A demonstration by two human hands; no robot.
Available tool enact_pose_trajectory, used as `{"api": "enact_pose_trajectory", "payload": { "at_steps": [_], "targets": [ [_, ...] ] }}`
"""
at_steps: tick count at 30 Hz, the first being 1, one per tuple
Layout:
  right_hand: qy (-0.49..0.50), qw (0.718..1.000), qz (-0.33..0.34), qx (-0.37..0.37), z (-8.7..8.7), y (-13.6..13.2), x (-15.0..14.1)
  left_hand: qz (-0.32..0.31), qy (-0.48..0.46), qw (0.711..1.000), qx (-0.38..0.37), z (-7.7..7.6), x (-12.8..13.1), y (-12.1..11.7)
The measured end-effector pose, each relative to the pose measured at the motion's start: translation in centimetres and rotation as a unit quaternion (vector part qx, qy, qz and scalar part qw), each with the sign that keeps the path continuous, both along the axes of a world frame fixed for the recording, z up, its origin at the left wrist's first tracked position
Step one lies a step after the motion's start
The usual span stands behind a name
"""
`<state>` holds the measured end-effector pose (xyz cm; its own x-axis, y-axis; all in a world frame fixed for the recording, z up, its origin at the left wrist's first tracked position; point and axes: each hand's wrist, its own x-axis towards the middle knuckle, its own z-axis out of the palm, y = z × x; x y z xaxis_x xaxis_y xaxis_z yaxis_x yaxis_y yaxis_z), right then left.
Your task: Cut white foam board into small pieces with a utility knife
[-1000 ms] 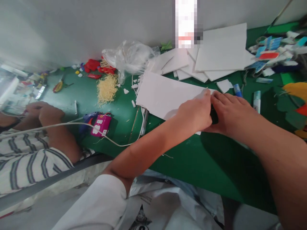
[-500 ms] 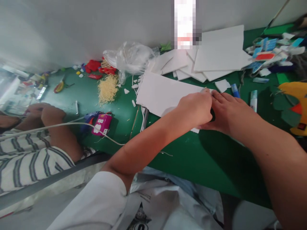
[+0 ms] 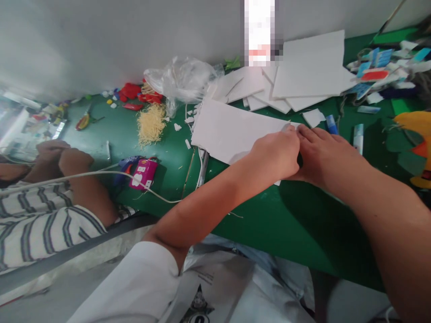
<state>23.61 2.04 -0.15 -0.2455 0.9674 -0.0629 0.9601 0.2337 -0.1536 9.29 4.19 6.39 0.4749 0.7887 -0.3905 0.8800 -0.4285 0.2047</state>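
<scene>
A white foam board lies on the green tabletop, its right end beneath both hands. My left hand is closed at that end, fingers curled; a small greyish bit shows by its fingertips, but what it grips is hidden. Pressed against it on the right, my right hand reaches over the board end, fingers forward on the far edge and thumb toward the near side. Between the hands is a dark gap. A blue-capped marker and a pale glue stick-like tube lie just beyond my right hand.
More white boards are stacked at the back. A plastic bag, yellow shreds, a pink box and a white cable lie leftward. Scraps and a yellow glue gun are rightward. A co-worker's hands are far left.
Both hands have shifted very slightly to the right at the board's end. The board looks almost unmoved, and the view has tilted a little.
</scene>
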Motion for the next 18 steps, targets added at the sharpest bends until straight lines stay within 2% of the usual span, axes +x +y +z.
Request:
{"api": "enact_pose_trajectory", "payload": {
  "at_steps": [6, 15, 18],
  "targets": [
    [-0.034, 0.999, -0.006, -0.035, 1.0, 0.1, -0.5, -0.007, 0.008, 1.000, 0.001, 0.4, -0.3, -0.6],
    [-0.015, 1.000, -0.004, 0.005, -0.5, -0.1, -0.5, -0.001, -0.022, 1.000, 0.016, -0.5, -1.3, -1.6],
    [-0.025, 0.999, -0.019, -0.012, -0.4, 0.0, -0.6, -0.005, -0.015, 1.000, 0.010, -0.3, -1.4, -2.1]
  ]
}}
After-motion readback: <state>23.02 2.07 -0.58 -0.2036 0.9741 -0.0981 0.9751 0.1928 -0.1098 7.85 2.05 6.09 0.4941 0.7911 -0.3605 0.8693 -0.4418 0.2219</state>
